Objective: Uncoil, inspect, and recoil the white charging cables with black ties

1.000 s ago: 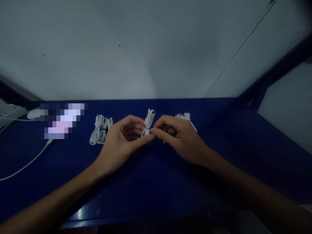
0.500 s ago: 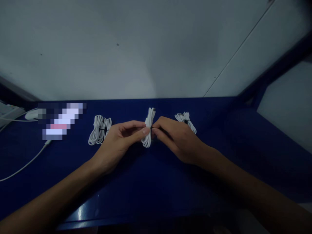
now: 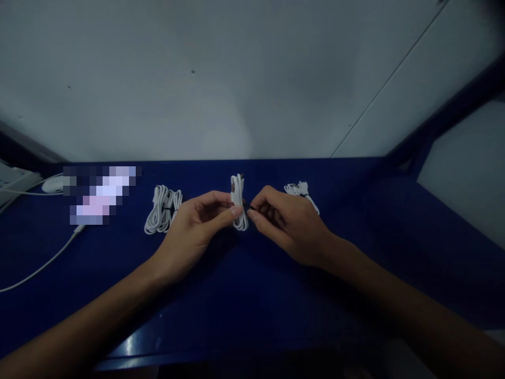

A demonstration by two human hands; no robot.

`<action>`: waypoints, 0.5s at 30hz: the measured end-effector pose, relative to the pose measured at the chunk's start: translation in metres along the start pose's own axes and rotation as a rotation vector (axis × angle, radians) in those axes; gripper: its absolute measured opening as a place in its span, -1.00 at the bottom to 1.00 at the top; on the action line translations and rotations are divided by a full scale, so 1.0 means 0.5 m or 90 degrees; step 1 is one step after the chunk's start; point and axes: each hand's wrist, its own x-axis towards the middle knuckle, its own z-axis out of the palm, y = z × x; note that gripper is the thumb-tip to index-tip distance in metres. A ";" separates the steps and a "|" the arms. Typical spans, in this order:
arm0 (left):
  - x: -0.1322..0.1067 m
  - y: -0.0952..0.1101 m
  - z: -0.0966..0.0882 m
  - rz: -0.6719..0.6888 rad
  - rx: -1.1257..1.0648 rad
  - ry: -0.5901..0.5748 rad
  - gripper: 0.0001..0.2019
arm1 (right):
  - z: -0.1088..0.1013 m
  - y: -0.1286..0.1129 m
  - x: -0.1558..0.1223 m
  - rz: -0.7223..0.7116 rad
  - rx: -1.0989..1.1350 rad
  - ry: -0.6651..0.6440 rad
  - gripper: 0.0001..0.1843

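Observation:
A coiled white cable (image 3: 239,202) stands roughly upright above the table, pinched between the thumb and fingers of my left hand (image 3: 197,221). Just to its right, my right hand (image 3: 290,221) is closed, thumb and index finger pinching a thin black tie (image 3: 250,207) at the coil's side. Whether the tie goes all the way round the coil is hard to see. Beside my left hand lie white cable bundles (image 3: 161,210) bound with black ties. Another white cable bundle (image 3: 303,193) lies behind my right hand, which partly covers it.
The blue table (image 3: 244,295) meets a pale wall (image 3: 221,95) at the back. On the left, a blurred-out lit device (image 3: 104,195) has a white cord (image 3: 51,268) attached. A white plug-like object (image 3: 52,184) and a white box (image 3: 16,176) are at the far left.
My right hand has opened a small gap from the coil, pulling the black tie slightly to the right. The coil has turned a little in my left hand.

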 end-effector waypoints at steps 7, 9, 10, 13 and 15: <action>0.000 -0.003 0.000 -0.036 -0.045 0.001 -0.85 | 0.005 0.012 0.001 -0.054 -0.118 0.020 -0.90; 0.001 -0.007 -0.002 -0.059 -0.067 -0.005 -0.86 | 0.006 0.016 0.000 -0.079 -0.183 0.044 -0.90; 0.001 -0.009 -0.004 -0.070 -0.081 -0.011 -0.87 | 0.006 0.018 -0.001 -0.091 -0.217 0.056 -0.89; 0.002 -0.014 -0.007 -0.095 -0.120 -0.037 -0.91 | 0.002 0.022 -0.003 -0.134 -0.312 0.068 -0.81; 0.003 -0.013 -0.005 -0.106 -0.130 -0.046 -0.92 | -0.001 0.024 -0.004 -0.154 -0.350 0.064 -0.75</action>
